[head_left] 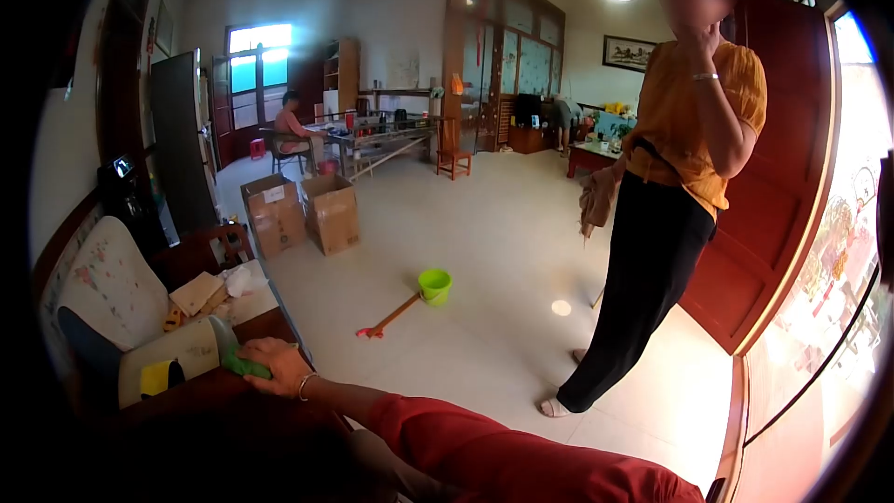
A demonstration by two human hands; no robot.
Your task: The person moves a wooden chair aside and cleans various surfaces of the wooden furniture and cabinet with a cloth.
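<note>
My right hand (pixel 279 369), with a bracelet at the wrist and a red sleeve, reaches across to the lower left. Its fingers are closed on a green cloth (pixel 245 363), pressed against the dark wooden arm of a seat (pixel 219 387). Beside the cloth lies a pale cushion (pixel 196 346), with a yellow and black item (pixel 160 378) on it. A floral back cushion (pixel 107 279) leans behind. My left hand is outside the view.
A person in an orange top (pixel 703 121) stands at right, holding a brown cloth (pixel 601 200). On the floor are a green bucket (pixel 435 287), a wooden-handled tool (pixel 396 314) and two cardboard boxes (pixel 331 214). Another person (pixel 292 121) sits at the far table.
</note>
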